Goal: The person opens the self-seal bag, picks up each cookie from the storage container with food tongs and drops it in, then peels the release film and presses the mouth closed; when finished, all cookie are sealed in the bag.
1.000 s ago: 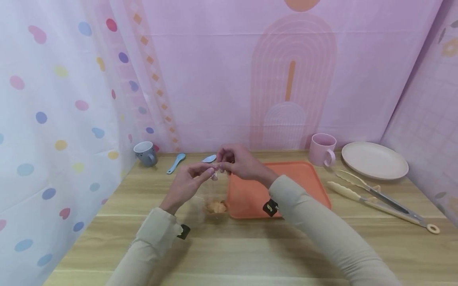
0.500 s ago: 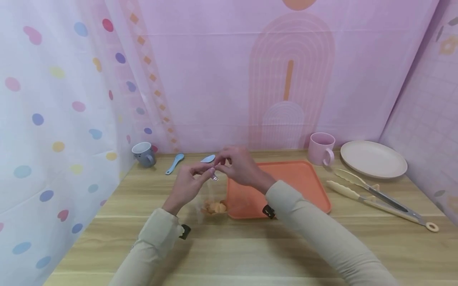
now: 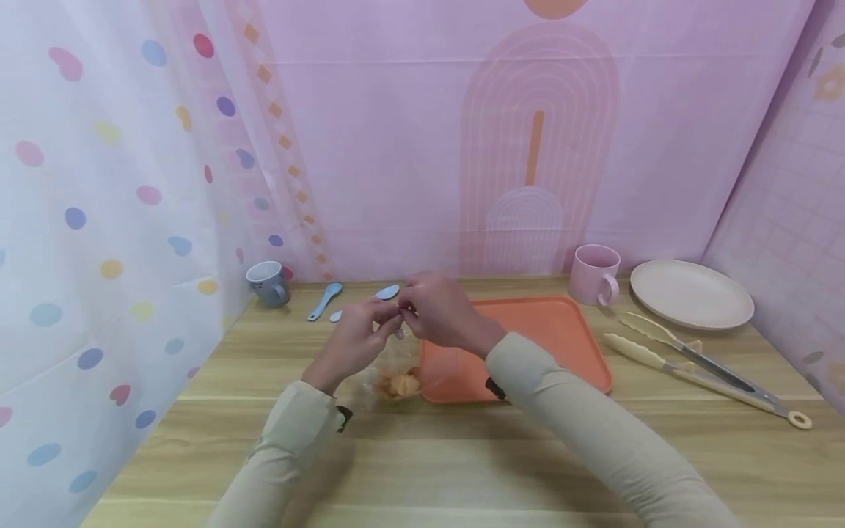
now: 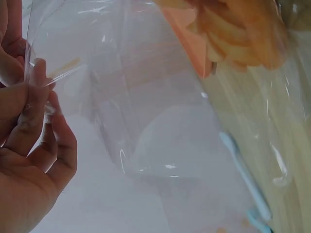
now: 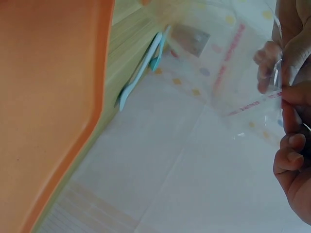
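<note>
A clear plastic bag [image 4: 141, 97] hangs from both hands. Its top edge is pinched between the fingertips of my left hand [image 3: 353, 337] and my right hand [image 3: 437, 309], which nearly meet. Down in the bag lie orange-brown pieces [image 3: 397, 383], like ruffled slices, close over the wooden table beside the orange tray [image 3: 521, 345]. In the right wrist view, a strip with pink-red print [image 5: 250, 106] crosses the film near the fingers. The left wrist view shows my left thumb and fingers pinching the film at its edge.
Behind the hands lie a light blue spoon [image 3: 325, 302] and a paler spoon [image 3: 388, 292], partly hidden. A grey-blue cup [image 3: 268, 284] stands at the back left. Toward the right are a pink mug [image 3: 594, 277], a cream plate [image 3: 692, 295] and tongs [image 3: 716, 378].
My hands have drawn closer together at the bag's top, and the right fingers have curled in more. The paler spoon's handle end now shows behind my left hand. The bag sways slightly.
</note>
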`<state>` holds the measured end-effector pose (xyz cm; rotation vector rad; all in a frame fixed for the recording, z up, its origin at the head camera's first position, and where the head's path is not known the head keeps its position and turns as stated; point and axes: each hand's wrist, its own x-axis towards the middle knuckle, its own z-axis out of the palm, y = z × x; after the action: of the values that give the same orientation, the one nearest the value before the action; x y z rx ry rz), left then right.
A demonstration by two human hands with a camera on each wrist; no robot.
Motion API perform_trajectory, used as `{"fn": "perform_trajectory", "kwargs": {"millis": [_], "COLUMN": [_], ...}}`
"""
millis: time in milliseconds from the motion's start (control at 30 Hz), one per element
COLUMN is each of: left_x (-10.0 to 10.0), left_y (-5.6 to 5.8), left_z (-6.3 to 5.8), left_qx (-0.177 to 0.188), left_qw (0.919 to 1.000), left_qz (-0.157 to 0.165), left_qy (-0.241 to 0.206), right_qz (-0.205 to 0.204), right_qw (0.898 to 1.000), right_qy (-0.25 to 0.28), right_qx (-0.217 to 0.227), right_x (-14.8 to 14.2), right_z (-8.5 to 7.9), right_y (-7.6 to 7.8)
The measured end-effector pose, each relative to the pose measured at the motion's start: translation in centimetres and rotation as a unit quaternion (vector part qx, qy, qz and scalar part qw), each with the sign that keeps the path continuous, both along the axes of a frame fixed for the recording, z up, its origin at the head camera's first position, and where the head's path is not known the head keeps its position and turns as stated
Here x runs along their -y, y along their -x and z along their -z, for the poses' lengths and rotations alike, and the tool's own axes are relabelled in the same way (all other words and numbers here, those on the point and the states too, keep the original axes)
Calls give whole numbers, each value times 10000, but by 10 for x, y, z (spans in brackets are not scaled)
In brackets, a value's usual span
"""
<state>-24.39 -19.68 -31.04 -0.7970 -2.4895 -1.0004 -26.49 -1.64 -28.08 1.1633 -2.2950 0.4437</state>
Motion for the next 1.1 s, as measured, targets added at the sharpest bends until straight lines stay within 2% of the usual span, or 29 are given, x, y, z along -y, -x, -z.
{"fn": "perform_trajectory", "kwargs": {"millis": [133,300,467,567,733,867,1100], "left_x": [0,4,8,8,8,7,5], "left_y": [2,-1,-4,-4,-4,-4,-4], "left_z": [3,7,7,6,6,5,4], "left_qx": [-161,-203,135,228,158,328,339], "left_qw": [9998,9991,9977,9973,9970,9970,9984], "left_qz": [72,-86,-230,-200,-209,-55,208], "left_qy": [-25,-364,-618,-664,-731,-696,-398], "right_qz": [3,-181,-348,-523,-659,-609,-277], "right_qw": [9997,9991,9918,9862,9886,9915,9993], "right_qy": [-200,-269,438,878,902,802,243], "right_qx": [-116,272,1149,1300,1005,823,-112], "right_x": [5,7,3,-1,-1,-2,0], "right_z": [0,5,17,18,14,13,15], "right_y": [1,9,15,14,9,7,4]}}
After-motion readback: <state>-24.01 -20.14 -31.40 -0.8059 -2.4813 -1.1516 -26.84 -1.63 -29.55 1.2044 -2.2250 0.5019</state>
